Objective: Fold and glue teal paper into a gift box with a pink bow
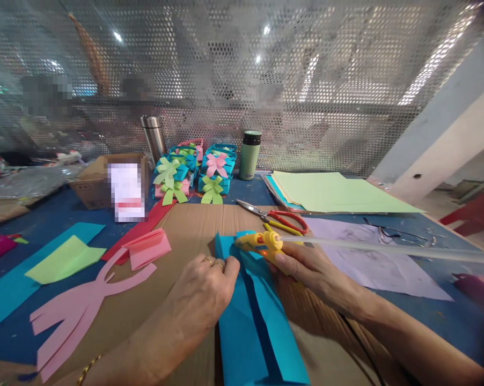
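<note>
A folded sheet of blue paper (242,338) lies lengthwise in front of me on flat cardboard, its two long flaps meeting near the middle. My left hand (212,284) is closed at the sheet's upper left part, fingers curled against the paper; the fingertips are partly hidden. A yellow glue gun (262,242) is gripped in my right hand (306,268), its nozzle over the top end of the blue paper. From its back a long translucent glue stick (387,247) reaches to the right. Just behind the gun lie red-handled scissors (288,220).
Pink paper cutouts (85,311) and a green paper piece (65,260) lie left. Small paper baskets with bows (213,166), a green tumbler (250,155) and a steel flask (153,136) stand at the back. Stacked coloured sheets (338,193) and glasses (403,235) on purple paper are right.
</note>
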A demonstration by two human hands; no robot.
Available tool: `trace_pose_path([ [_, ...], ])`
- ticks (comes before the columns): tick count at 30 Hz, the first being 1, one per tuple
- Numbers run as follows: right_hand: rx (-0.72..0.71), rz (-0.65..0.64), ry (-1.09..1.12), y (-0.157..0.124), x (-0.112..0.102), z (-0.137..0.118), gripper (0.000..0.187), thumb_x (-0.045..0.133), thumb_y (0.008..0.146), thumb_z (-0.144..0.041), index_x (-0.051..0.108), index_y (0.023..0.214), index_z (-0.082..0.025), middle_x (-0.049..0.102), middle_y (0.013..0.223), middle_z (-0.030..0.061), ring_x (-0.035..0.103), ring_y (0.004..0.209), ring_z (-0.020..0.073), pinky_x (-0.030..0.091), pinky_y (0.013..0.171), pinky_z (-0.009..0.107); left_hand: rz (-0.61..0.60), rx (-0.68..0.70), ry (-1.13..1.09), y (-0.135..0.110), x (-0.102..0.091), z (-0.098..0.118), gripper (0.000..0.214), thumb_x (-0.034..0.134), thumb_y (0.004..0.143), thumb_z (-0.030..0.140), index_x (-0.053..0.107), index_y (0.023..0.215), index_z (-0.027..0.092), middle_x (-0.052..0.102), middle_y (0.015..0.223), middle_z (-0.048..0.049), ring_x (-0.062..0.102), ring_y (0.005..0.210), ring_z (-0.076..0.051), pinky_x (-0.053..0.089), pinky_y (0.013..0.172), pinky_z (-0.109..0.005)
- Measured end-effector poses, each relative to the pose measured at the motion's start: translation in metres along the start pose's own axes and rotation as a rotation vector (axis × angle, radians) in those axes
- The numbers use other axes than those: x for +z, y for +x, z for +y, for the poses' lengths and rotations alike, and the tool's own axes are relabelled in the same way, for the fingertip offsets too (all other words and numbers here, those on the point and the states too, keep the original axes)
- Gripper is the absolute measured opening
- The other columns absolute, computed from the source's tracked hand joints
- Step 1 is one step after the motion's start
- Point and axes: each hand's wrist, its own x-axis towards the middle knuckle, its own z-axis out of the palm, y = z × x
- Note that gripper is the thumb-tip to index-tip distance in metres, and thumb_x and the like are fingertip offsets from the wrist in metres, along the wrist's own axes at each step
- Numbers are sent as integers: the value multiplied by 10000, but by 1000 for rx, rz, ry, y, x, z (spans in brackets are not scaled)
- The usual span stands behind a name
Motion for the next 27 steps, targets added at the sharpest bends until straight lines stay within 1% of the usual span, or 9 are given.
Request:
trace_pose_path([
  [5, 18, -3, -14, -3, -1, 0, 464, 377, 995, -595, 548, 780, -222, 532, 759, 15, 477, 714, 173, 388, 658, 318, 29, 3, -11, -1, -1, 1, 230, 447, 798, -15, 551, 897, 164, 621, 630, -9, 619, 560, -190, 487, 556, -314],
  [9, 29, 0, -42, -6, -2, 4, 456, 381, 996, -598, 578, 827, -222, 559, 802, 18, 503, 756, 181, 417, 719, 334, 55, 9, -7, 0, -1, 1, 229, 447, 795, -13, 561, 908, 150, 617, 626, -11, 619, 552, -197, 485, 546, -325],
  [14, 54, 17, -60, -8, -4, 0, 481, 386, 981, -628, 604, 851, -219, 580, 837, 30, 512, 795, 191, 441, 731, 328, 43, 9, -2, 0, -1, 1, 223, 463, 798, -8, 578, 913, 145, 619, 626, -14, 624, 566, -195, 474, 550, -317],
  [17, 54, -1, -16, -7, -6, -6, 489, 395, 979, -625, 607, 827, -211, 585, 805, 29, 517, 756, 182, 441, 694, 312, 41, 6, 27, -2, 2, 1, 336, 447, 809, 0, 582, 1099, 101, 630, 647, -17, 622, 589, -191, 473, 573, -315],
  [20, 18, 3, 92, -7, -8, -8, 473, 396, 992, -589, 619, 815, -211, 589, 769, 29, 529, 710, 171, 439, 672, 304, 53, -17, 93, -5, 5, 2, 574, 391, 771, -50, 463, 1332, 41, 618, 624, -2, 571, 535, -166, 439, 545, -291],
  [21, 10, 33, 132, -8, -9, -6, 460, 406, 992, -580, 629, 823, -216, 602, 779, 32, 539, 711, 172, 442, 673, 305, 48, -35, 115, -5, 5, 2, 589, 382, 756, -65, 463, 1329, 40, 602, 603, 5, 548, 510, -160, 418, 522, -283],
  [23, 16, 118, 195, -9, -11, -3, 434, 435, 981, -577, 651, 845, -225, 636, 827, 42, 558, 725, 180, 451, 677, 312, 24, -55, 122, -6, 4, 2, 481, 386, 749, -75, 556, 1171, 81, 561, 564, 13, 519, 478, -162, 386, 488, -282],
  [25, 36, 189, 229, -10, -14, -1, 435, 450, 968, -586, 663, 850, -226, 654, 841, 53, 565, 733, 194, 456, 683, 327, 14, -45, 76, -6, 2, 1, 351, 397, 767, -71, 591, 978, 132, 534, 554, 11, 521, 481, -176, 400, 490, -297],
  [27, 41, 232, 260, -10, -16, -2, 442, 454, 957, -595, 672, 857, -224, 653, 809, 61, 572, 751, 213, 460, 696, 340, 10, -48, -10, -5, 2, 1, 303, 404, 795, -62, 585, 906, 155, 553, 596, -3, 545, 519, -191, 443, 519, -318],
])
